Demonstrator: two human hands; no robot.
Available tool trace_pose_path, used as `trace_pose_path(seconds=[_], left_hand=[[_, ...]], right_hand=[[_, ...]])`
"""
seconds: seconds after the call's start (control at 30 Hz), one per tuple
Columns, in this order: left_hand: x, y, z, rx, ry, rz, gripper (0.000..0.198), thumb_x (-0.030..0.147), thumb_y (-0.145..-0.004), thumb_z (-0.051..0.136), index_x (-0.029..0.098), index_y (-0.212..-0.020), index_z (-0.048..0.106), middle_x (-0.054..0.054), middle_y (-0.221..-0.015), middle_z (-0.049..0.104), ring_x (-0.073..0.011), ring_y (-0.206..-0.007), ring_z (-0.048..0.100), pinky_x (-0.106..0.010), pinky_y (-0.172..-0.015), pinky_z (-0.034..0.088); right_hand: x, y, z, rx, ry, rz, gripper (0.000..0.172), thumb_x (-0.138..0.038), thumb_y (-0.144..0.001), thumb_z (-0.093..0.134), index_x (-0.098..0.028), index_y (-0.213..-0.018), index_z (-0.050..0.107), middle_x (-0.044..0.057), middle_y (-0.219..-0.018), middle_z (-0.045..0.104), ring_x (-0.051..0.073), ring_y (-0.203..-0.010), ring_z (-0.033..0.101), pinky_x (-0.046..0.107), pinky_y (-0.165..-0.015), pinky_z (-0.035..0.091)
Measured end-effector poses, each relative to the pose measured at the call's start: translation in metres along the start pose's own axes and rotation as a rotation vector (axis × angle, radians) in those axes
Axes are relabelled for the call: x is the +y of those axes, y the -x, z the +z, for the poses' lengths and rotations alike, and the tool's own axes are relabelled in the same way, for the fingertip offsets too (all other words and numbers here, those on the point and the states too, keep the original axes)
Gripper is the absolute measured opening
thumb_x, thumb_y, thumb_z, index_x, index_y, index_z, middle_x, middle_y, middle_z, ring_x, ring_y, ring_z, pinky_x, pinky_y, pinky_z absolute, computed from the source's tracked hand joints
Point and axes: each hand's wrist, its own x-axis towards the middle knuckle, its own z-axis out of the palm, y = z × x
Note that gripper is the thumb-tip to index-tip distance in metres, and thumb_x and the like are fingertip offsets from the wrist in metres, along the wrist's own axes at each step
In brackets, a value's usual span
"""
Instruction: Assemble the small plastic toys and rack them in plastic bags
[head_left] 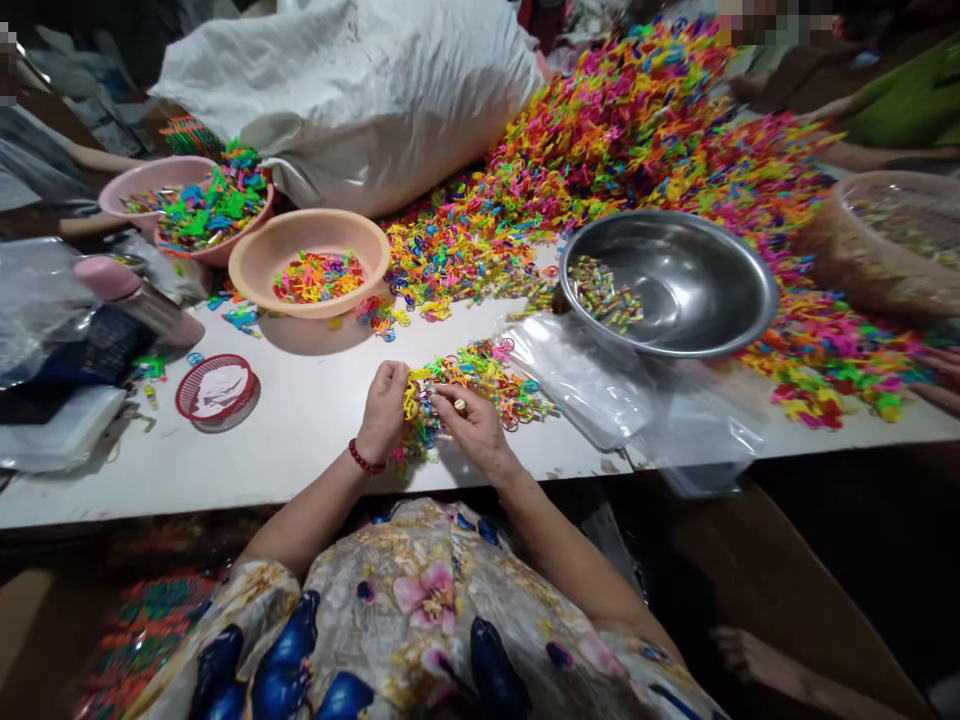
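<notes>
Left hand (pixel 384 410), centre of frame: fingers curled closed on thin yellow plastic pieces (pixel 411 396) at its right edge. Right hand (pixel 476 428): fingertips beside these pieces; whether they clamp one cannot be told. Loose pile (pixel 514 392) of glossy, multicoloured plastic shapes: between and just above both hands, on the smooth white tabletop (pixel 315 440). Right of centre: flat clear plastic bags (pixel 574 385); round polished metal bowl (pixel 697 290). Upper left: round peach basin (pixel 251 260).

Sack (pixel 360 110) behind tub (pixel 251 262), basket (pixel 185 388) at left — bowl (pixel 697 290) right, pieces (pixel 630 120) heaped behind it
</notes>
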Motion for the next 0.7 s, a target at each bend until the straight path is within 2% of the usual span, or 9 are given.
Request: trace_pose_path(seconds=[0.2,0.37,0.53,0.7], left_hand=[[-0.009,0.006,-0.001,-0.048,-0.124,0.101,0.035,0.053,-0.092,0.06,0.021,-0.084,0.047,0.004,-0.072,0.045,-0.0104,-0.062,0.042,-0.022,-0.056,0.039],[-0.007,0.008,-0.002,-0.018,-0.235,0.164,0.028,0.045,-0.096,0.057,0.021,-0.082,0.049,0.003,-0.072,0.045,-0.012,-0.065,0.041,-0.024,-0.062,0.038],[0.001,0.012,-0.001,0.041,-0.362,0.169,0.021,0.031,-0.093,0.062,0.021,-0.077,0.054,0.003,-0.07,0.047,-0.0129,-0.065,0.041,-0.024,-0.065,0.036],[0.001,0.008,0.0,0.037,-0.408,0.145,0.022,0.027,-0.092,0.063,0.021,-0.073,0.053,0.003,-0.067,0.047,-0.0135,-0.064,0.041,-0.024,-0.065,0.035]], right_hand=[[-0.001,0.006,0.0,-0.043,-0.043,-0.033,0.035,-0.05,-0.087,0.066,-0.02,-0.1,0.078,0.006,-0.095,0.078,0.018,-0.078,0.07,0.027,-0.067,0.056],[0.0,0.009,-0.001,-0.035,-0.02,-0.032,0.033,-0.048,-0.085,0.069,-0.021,-0.1,0.079,0.007,-0.098,0.078,0.021,-0.087,0.072,0.032,-0.076,0.057],[-0.001,0.012,-0.003,-0.038,-0.001,-0.046,0.027,-0.045,-0.083,0.072,-0.025,-0.099,0.08,0.007,-0.103,0.078,0.024,-0.092,0.071,0.041,-0.089,0.056],[-0.002,0.012,-0.002,-0.076,0.011,-0.093,0.023,-0.042,-0.085,0.069,-0.025,-0.098,0.078,0.006,-0.097,0.077,0.023,-0.087,0.069,0.039,-0.086,0.056]])
